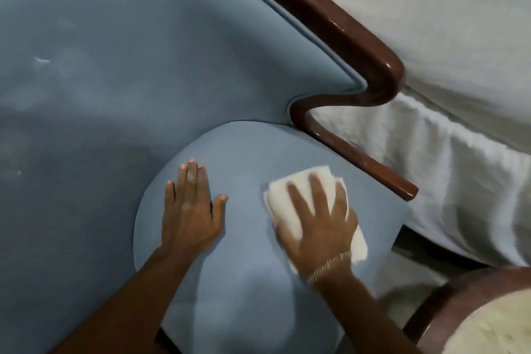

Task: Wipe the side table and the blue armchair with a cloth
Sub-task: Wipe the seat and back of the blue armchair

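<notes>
Cloth (298, 195) lies flat under right-hand fingers (298, 195).

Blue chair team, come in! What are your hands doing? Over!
Right hand flat on cloth, pressing it on blue seat cushion. Left hand flat on cushion, empty. Nothing blocking.

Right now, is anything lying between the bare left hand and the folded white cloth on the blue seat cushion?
No. In the head view, only bare blue seat cushion lies between the left hand and the folded white cloth under the right hand.
</notes>
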A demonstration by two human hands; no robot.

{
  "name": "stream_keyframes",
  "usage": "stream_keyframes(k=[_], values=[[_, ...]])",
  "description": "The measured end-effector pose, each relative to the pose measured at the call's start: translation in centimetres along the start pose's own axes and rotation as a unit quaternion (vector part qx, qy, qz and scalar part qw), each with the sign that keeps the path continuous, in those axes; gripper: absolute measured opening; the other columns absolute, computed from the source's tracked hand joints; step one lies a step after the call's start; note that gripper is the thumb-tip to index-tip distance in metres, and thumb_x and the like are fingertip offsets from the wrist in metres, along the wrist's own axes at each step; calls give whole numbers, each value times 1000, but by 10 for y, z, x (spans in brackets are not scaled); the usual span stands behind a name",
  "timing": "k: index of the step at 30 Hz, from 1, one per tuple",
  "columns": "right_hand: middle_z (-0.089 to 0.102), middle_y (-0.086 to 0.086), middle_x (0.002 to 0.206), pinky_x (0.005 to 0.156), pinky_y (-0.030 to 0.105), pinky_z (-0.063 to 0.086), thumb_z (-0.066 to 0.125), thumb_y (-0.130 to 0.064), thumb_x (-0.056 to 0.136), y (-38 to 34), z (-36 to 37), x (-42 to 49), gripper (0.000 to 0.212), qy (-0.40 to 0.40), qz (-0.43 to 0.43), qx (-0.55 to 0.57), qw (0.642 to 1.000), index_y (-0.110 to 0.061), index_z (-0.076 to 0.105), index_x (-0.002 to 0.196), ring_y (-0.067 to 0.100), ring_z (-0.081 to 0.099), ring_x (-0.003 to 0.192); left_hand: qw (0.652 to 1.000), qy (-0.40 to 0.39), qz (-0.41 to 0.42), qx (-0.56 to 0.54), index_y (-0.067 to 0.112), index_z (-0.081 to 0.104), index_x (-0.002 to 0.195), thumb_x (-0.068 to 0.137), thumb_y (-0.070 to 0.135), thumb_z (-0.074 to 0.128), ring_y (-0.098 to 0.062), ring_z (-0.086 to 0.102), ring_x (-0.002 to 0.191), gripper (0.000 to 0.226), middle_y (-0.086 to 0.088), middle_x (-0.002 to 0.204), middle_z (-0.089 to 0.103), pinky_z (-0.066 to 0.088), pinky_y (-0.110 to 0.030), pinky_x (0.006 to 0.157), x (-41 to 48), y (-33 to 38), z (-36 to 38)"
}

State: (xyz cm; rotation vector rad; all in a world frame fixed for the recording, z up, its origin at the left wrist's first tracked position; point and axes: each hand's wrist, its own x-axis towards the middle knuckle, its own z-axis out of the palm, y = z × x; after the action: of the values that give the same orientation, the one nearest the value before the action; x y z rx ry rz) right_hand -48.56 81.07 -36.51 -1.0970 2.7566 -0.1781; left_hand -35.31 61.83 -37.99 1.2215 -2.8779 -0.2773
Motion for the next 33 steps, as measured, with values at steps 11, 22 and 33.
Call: stream_keyframes(k=[11, 22, 33], values=[[37, 8, 162, 105, 61, 37, 43, -63, 93, -52, 25, -21, 59, 18, -169, 11, 985, -42, 42, 148, 50, 28, 147, 998, -40, -24, -33, 6, 19, 159, 94, 45, 20, -29, 11, 158, 75, -13, 170, 14, 11, -54, 127, -1, -22, 7], [21, 4, 168, 112, 71, 17, 50, -69, 85, -98, 29, -7, 70, -38, -79, 30, 996, -51, 31, 149, 50, 10, 151, 977, -207, 52, 20, 9, 16, 159, 102, 45, 41, -24, 3, 159, 72, -9, 171, 11, 5, -43, 128, -5, -52, -119], [3, 6, 171, 110, 71, 28, 49, -56, 91, -54, -11, -20, 73, -124, -33, 1, 992, -45, 16, 155, 55, 5, 149, 986, -56, 10, 158, -2, 56, 137, 92, 46, 39, -41, 40, 146, 68, -24, 145, 57, 30, -64, 119, -162, -103, -255]])
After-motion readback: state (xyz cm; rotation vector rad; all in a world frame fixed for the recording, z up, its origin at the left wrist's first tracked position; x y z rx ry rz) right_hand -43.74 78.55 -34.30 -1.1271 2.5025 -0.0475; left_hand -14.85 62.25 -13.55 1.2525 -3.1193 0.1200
